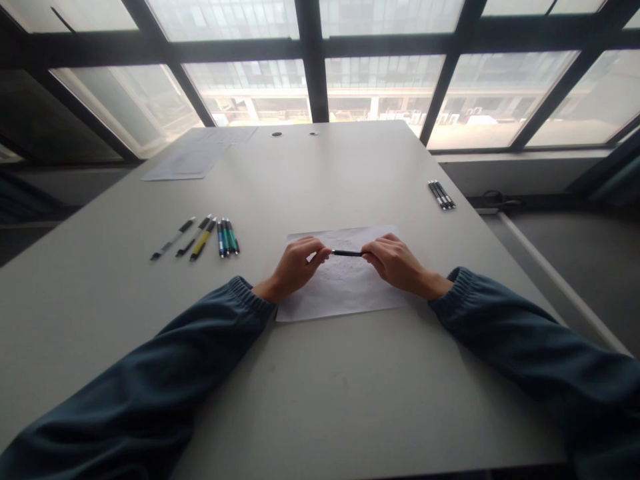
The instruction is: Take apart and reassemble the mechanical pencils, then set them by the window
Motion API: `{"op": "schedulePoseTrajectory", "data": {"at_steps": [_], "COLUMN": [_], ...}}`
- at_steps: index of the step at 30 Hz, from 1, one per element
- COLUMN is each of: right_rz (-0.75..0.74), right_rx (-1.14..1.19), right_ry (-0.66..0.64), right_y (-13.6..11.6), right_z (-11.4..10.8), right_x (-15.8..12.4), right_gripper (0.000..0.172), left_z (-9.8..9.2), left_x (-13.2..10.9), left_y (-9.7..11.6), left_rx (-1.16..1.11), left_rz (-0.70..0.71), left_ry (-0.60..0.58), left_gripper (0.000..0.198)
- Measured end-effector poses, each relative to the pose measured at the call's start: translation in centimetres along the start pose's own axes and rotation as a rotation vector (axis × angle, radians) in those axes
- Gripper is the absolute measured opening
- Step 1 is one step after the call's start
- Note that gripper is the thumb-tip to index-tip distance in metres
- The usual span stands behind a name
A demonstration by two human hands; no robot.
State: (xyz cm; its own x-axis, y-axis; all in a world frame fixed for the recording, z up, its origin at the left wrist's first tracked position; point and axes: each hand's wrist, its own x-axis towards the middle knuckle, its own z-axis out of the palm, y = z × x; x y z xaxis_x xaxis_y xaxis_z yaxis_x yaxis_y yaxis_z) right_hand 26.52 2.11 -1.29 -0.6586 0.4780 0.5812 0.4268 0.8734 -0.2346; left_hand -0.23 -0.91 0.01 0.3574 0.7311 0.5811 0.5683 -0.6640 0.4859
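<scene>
A black pen (pixel 347 253) is held level between my two hands, above a white sheet of paper (pixel 345 297) with faint marks on it. The fingertips of my left hand (pixel 300 261) pinch its left end. My right hand (pixel 395 261) grips the right end, its fingers curled and partly hiding that end. Both hands are over the sheet's upper half, in dark blue sleeves.
Left on the white table (pixel 320 387) lie a grey pen (pixel 173 239), a yellow pen (pixel 203 239) and several blue and green pens (pixel 228 238). Black pens (pixel 441 195) lie near the right edge. More papers (pixel 193 153) are at the back left, before the windows.
</scene>
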Motion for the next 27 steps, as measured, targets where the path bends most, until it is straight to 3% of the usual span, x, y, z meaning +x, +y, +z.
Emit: {"op": "schedulePoseTrajectory", "data": {"at_steps": [6,12,17,20,23,27], "right_rz": [0.008,0.003,0.018,0.011,-0.012,-0.025], "right_rx": [-0.002,-0.021,-0.028,-0.032,-0.04,-0.052], "right_ry": [0.006,0.011,0.006,-0.013,-0.023,-0.027], "right_y": [0.15,0.17,0.05,-0.03,-0.12,-0.21], "right_z": [0.12,0.08,-0.03,-0.07,-0.12,-0.23], "right_x": [-0.08,-0.06,0.01,0.04,0.06,0.12], "right_gripper": [0.017,0.018,0.019,0.019,0.019,0.019], "left_z": [0.22,0.33,0.18,-0.01,-0.13,-0.12], "left_x": [-0.01,-0.03,-0.13,-0.11,-0.05,-0.01], "left_y": [-0.25,-0.26,-0.21,-0.17,-0.05,0.11], "left_rx": [0.009,-0.021,-0.037,-0.009,-0.013,-0.011], "left_rz": [0.033,0.036,-0.027,-0.057,-0.058,-0.054], "left_ry": [0.056,0.061,0.001,-0.024,-0.057,-0.07], "left_gripper": [0.017,0.012,0.033,0.03,0.047,0.047]}}
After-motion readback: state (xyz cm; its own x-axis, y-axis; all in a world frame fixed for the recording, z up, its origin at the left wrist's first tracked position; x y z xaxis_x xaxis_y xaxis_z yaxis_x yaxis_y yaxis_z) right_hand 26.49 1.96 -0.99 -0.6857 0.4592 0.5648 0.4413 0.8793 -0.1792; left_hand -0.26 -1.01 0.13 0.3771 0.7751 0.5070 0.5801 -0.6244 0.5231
